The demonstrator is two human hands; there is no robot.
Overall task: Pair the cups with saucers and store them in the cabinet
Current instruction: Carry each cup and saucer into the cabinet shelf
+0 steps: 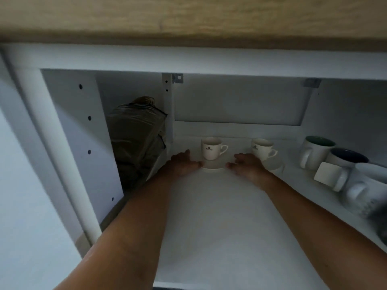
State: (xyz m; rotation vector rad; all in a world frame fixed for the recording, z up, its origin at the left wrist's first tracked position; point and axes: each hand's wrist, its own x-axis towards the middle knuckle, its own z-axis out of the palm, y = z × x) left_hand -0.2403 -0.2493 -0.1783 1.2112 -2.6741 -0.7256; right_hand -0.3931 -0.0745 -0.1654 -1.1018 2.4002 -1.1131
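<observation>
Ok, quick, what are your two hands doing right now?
Left hand: open, fingers touching the round white saucer at its rim.
Right hand: open, fingers at its other side.

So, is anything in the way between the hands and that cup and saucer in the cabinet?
Nothing visible: the left hand and right hand flank the saucer under the cup, fingertips at its rim.

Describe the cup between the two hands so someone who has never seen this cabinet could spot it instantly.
Inside the open white cabinet under the wooden countertop, two logo cups stand on saucers at the back of the shelf. It is the left cup, on the saucer that the left hand and right hand touch; the right cup stands partly behind the right hand.
</observation>
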